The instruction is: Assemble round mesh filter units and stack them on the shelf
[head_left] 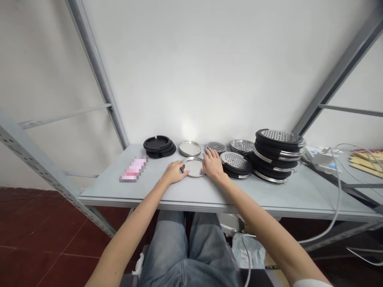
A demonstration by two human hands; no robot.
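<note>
- A shallow round metal tray [194, 167] lies flat on the tabletop [179, 192], between the two hands and in front of the person.
- The left hand [174, 173] is at the tray's left edge, its thumb and fingers spread apart, the thumb reaching over the near-left rim.
- The right hand [212, 163] is at the tray's right edge, palm down, fingers pointing away from the person; whether it clamps the rim cannot be told.
- The hands are apart from each other, with the middle of the tray showing between them.
- Just behind the tray is a small stack of round metal discs [190, 148]; to the left of that stack lies a pile of black rings [158, 146].
- A dark-grey perforated disc [216, 147] lies just beyond the right hand.
- Beside the right hand, on its right, a perforated metal plate [236, 160] sits on black rims, with another metal disc [243, 145] behind it.
- Farther right stands a tall stack of perforated plates with black rims [277, 157].
- A blurred pink item [134, 169] lies on the left of the tabletop, well apart from the left hand.
- At the far right are a white cable [338, 199] and yellow slatted pieces [366, 162].
</note>
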